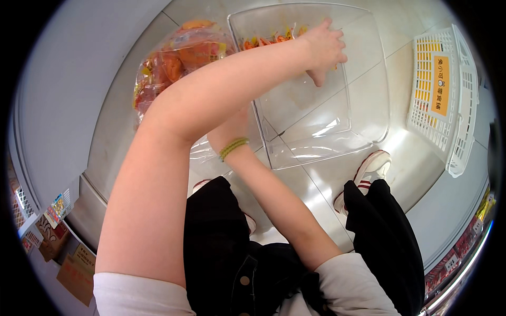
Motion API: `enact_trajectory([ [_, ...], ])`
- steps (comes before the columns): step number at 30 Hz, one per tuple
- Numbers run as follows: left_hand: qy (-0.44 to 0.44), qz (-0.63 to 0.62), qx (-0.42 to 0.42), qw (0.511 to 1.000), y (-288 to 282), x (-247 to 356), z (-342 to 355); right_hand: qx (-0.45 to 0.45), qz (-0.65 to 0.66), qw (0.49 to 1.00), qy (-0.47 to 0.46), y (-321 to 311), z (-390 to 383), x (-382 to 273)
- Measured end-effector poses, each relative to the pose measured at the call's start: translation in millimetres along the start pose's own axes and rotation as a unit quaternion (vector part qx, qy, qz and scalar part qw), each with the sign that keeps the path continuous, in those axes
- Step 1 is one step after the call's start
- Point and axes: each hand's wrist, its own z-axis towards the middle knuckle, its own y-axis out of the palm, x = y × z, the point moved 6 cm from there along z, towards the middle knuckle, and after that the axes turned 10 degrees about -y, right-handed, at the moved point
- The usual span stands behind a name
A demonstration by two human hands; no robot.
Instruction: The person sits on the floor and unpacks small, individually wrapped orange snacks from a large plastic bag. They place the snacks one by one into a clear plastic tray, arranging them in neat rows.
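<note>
My left hand (pixel 322 51) reaches over the far part of a clear plastic box (pixel 316 156) on the floor. Its fingers are spread above a row of small orange wrapped snacks (pixel 266 40); an orange bit shows below the fingers. My right arm, with a green braided bracelet, passes under the left forearm. The right hand (pixel 232 125) is beside the box's left wall, near a clear plastic bag (pixel 174 66) full of orange and red wrapped snacks. My left forearm hides the right fingers, so what they hold cannot be seen.
A white slatted plastic basket (pixel 456 100) with an orange label stands to the right. Grey shelf units (pixel 68 79) flank both sides. Brown cardboard boxes (pixel 79 274) sit at the lower left. My shoes (pixel 373 166) are on the tiled floor close to the box.
</note>
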Motion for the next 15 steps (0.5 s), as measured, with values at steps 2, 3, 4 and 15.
enact_trajectory([
  [2,0.001,-0.013,0.014,1.000,-3,0,1,0.002,0.036,0.998,0.051,6,-8,5],
  [3,0.001,-0.016,0.014,1.000,-4,1,3,-0.024,0.006,0.999,0.042,9,-11,7],
  [4,-0.001,-0.016,0.011,1.000,-3,-1,3,-0.048,-0.023,0.998,0.030,12,-14,7],
  [15,0.000,-0.025,0.032,0.999,0,-2,2,-0.224,-0.274,0.925,-0.135,33,-51,-8],
])
